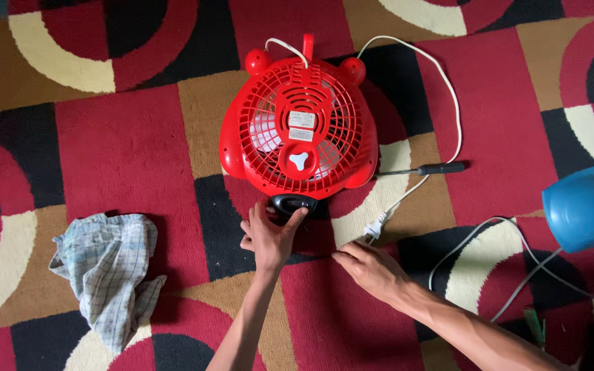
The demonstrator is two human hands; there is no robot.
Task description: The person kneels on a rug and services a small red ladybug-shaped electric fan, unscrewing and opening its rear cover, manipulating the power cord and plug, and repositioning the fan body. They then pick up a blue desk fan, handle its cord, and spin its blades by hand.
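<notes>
lying crumpled at the far left is a checked rag [108, 271]; left hand [270, 237] pinches the red fan's [299, 124] black base [293, 203], right hand [372, 269] rests open-fingered on carpet [125, 151] beside the white plug [375, 229]; screwdriver [422, 169], blue lamp [581, 208] farther right.

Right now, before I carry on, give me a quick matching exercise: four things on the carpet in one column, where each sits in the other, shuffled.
Things:
1. cloth
2. screwdriver
3. blue lamp
4. plug

Places:
a. right edge of view
b. just beyond the right hand
c. left of the left hand
d. right of the red fan

Pairs: 1-c, 2-d, 3-a, 4-b
</notes>
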